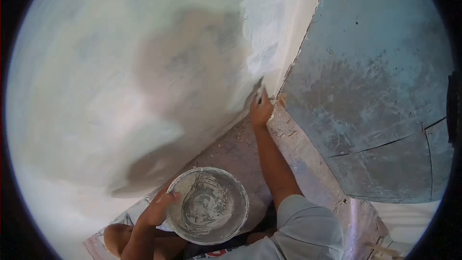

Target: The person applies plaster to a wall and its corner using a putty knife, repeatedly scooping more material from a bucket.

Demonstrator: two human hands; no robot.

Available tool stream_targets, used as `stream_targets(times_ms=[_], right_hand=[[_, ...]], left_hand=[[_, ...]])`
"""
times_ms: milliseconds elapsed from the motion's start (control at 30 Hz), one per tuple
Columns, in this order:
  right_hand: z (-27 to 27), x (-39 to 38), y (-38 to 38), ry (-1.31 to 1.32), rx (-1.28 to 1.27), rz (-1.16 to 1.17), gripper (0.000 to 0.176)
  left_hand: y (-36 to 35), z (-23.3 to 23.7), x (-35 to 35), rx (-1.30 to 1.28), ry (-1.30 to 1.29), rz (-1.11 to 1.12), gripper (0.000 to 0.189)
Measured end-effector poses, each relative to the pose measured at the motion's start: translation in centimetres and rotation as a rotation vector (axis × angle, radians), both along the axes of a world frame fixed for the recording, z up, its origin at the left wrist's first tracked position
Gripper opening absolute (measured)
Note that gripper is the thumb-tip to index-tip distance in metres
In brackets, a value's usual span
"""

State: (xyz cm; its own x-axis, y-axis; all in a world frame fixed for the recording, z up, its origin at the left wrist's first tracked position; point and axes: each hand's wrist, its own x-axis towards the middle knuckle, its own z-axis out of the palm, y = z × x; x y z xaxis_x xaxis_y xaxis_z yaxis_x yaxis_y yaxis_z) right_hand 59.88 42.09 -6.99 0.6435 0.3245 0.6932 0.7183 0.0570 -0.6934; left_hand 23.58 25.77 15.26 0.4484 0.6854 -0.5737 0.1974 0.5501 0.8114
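Observation:
My left hand (pixel 161 210) grips the left rim of a round basin (pixel 242 193), thumb over the edge, fingers hidden under it. Grey-white putty (pixel 207 207) is smeared over the basin's inside and bottom. Ahead, my right hand (pixel 261 111) is closed around a putty knife (pixel 261 86), its small blade at the wall low down near the corner. The wall (pixel 86 67) is pale green-grey, with a whiter coated strip (pixel 262 29) beside the corner. How firmly the blade presses cannot be made out.
A scuffed blue-grey panel (pixel 365 86) with cracks or seams stands to the right. Crumbs and chips of debris (pixel 288 127) lie on the stained floor (pixel 231 156) along the wall's foot. A stick-like piece (pixel 382 249) lies at lower right. My shadow falls across the wall.

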Motion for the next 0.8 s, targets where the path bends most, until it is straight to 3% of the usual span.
stream_targets(times_ms=[67, 167, 200, 267, 333, 400, 500, 533, 700, 767, 800], right_hand=[[-1.2, -4.4, -2.5, -0.182, -0.103, 0.076, 0.035], [-1.5, -7.0, -5.8, -0.094, -0.104, 0.227, 0.032], [-2.0, -6.2, -5.6, -0.095, -0.104, 0.227, 0.032], [-3.9, -2.4, -4.7, 0.016, -0.145, -0.008, 0.026], [-1.5, 2.1, -3.1, 0.218, -0.142, -0.032, 0.021], [-3.9, 6.7, -0.5, 0.148, -0.134, -0.127, 0.023], [-2.6, 6.6, 1.2, 0.207, -0.16, -0.1, 0.034], [-0.6, 4.5, 0.6, 0.314, -0.23, -0.043, 0.034], [-3.1, -6.1, -4.4, 0.102, -0.144, 0.116, 0.035], [-3.0, -7.7, -6.8, 0.329, -0.156, 0.385, 0.036], [-3.8, -7.1, -6.8, 0.326, -0.158, 0.38, 0.036]], left_hand=[[0.0, 0.0, -0.1, -0.006, 0.009, -0.008, 0.063], [0.1, 0.1, -0.1, 0.003, 0.019, -0.035, 0.062], [0.0, -0.1, -0.3, -0.007, 0.002, -0.026, 0.062], [0.0, -0.3, -0.5, -0.019, -0.015, -0.02, 0.062], [0.0, -0.1, -0.3, -0.037, -0.007, 0.0, 0.062], [0.0, -0.2, -0.2, -0.042, -0.02, 0.0, 0.062], [-0.2, 0.1, -0.1, -0.045, -0.028, 0.019, 0.063], [-0.3, 0.1, -0.1, -0.052, -0.031, 0.028, 0.063], [-0.2, 0.0, -0.4, -0.059, 0.014, 0.028, 0.064], [0.0, -0.1, -0.5, -0.056, 0.037, 0.001, 0.064], [0.1, 0.1, -0.4, -0.05, 0.044, -0.004, 0.063]])
